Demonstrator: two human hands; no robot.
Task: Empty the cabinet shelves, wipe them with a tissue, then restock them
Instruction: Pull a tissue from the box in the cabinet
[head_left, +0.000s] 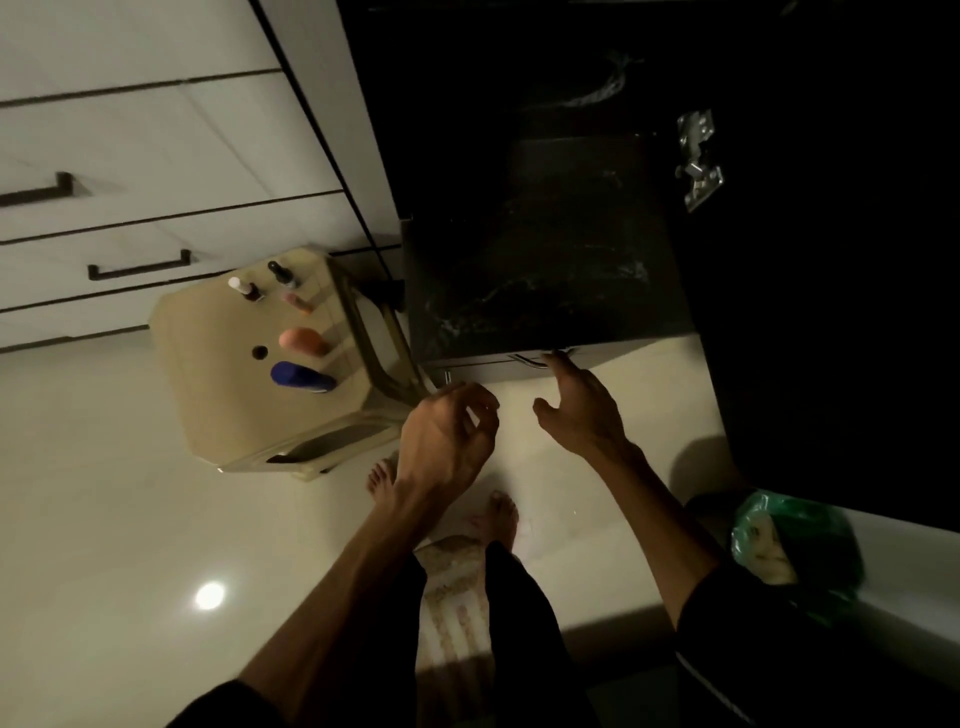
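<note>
A dark cabinet shelf (545, 270) lies bare, with pale dusty smears across it. Its front edge carries a thin metal handle (530, 359). My right hand (582, 410) reaches to that edge, fingers straight and the fingertips at the handle. My left hand (447, 431) hovers just left of it above the floor, fingers loosely curled, nothing seen in them. On the beige plastic stool (234, 415) to the left stand a blue bottle (301, 378), an orange-pink bottle (304, 340), a small tube (298, 303) and nail polish bottles (283, 275). No tissue is visible.
White drawers with black handles (137, 267) fill the upper left. A metal door hinge (698, 161) shows in the dark cabinet interior. A bin with a green bag (795, 551) stands at the right. My bare feet are on the pale tiles beside a patterned mat (452, 597).
</note>
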